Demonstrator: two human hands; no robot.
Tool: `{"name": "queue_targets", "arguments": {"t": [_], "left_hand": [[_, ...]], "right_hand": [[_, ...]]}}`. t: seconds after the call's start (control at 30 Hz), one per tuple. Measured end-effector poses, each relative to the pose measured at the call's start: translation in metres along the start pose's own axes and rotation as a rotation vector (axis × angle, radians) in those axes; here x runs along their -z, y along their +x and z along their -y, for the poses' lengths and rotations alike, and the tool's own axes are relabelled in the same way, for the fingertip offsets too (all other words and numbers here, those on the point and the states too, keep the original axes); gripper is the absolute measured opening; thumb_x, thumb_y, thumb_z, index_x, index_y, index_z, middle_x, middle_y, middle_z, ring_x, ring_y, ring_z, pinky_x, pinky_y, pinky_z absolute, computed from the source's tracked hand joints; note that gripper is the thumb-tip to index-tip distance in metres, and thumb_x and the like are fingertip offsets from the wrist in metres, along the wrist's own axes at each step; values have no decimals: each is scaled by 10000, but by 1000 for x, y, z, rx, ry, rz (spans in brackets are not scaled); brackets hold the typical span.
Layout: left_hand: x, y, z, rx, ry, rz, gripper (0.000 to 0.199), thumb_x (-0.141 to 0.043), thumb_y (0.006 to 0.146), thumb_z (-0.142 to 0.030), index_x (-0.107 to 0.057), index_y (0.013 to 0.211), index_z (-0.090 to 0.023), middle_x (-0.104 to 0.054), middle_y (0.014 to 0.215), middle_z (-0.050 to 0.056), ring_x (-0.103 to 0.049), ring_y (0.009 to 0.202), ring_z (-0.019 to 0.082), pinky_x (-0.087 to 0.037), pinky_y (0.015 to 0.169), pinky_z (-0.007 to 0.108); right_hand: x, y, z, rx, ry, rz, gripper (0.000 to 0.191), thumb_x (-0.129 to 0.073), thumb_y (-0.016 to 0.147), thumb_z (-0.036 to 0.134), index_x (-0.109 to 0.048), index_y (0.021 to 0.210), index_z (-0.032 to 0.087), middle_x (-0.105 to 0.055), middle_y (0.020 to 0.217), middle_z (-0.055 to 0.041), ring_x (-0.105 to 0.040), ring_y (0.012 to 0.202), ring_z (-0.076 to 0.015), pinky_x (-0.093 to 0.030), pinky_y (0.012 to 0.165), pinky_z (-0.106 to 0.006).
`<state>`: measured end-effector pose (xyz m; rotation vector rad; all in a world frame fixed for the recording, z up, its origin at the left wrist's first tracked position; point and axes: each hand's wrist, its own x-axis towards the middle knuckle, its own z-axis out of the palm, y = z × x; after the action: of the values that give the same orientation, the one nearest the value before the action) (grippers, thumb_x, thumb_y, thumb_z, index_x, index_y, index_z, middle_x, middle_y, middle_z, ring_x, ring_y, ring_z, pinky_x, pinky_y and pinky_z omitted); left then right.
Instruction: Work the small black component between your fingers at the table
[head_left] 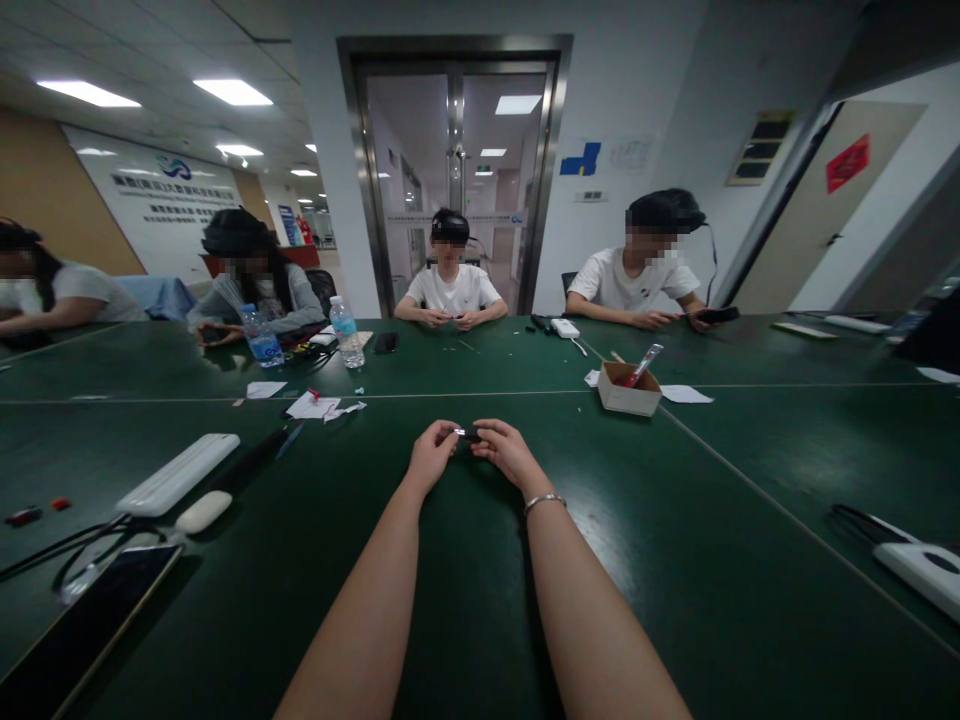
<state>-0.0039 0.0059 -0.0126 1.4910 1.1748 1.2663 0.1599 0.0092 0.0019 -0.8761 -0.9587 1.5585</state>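
One small dark object (471, 434), partly hidden, unidentifiable | left hand (433, 455), right hand (506, 450): grip pinching it

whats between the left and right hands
In the head view, a small dark item lies there, its shiny end at the left hand, dark end at the right hand.

"What is the person wearing?"
"A silver-coloured bracelet (546, 498) around the right wrist (534, 483), just right of the frame's middle."
"Its shape?"
"A slim, rounded, shiny band."
"And the arms?"
"Bare: the left forearm (360, 610) and right forearm (600, 610) both reach the frame's bottom edge."
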Motion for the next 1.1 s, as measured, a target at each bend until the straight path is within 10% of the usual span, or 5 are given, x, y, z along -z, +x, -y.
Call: {"name": "queue_targets", "arguments": {"t": [0.37, 0.77, 1.1], "left_hand": [[-1, -1, -3, 26, 122, -41, 353, -527, 787, -515, -598, 712, -177, -565, 601, -18, -529, 565, 117, -425, 578, 242], [1, 2, 4, -15, -50, -21, 316, -626, 754, -289, -657, 1053, -190, -637, 1090, 90, -613, 910, 183, -526, 734, 301], [1, -2, -4, -20, -21, -37, 281, -606, 768, -351, -670, 986, -184, -655, 881, 59, -600, 738, 143, -513, 662, 269]], "right_hand": [[1, 2, -2, 0, 6, 2, 151, -636, 735, 118, -622, 884, 141, -665, 676, -25, -647, 558, -110, -540, 581, -230], [2, 2, -3, 5, 14, -17, 135, -643, 743, 116, -625, 874, 144, -665, 679, -33, -649, 563, -115, -539, 594, -239], [1, 0, -1, 6, -8, 1, 158, -675, 727, 129, -629, 879, 139, -659, 675, -36, -650, 579, -119, -544, 596, -241]]}}
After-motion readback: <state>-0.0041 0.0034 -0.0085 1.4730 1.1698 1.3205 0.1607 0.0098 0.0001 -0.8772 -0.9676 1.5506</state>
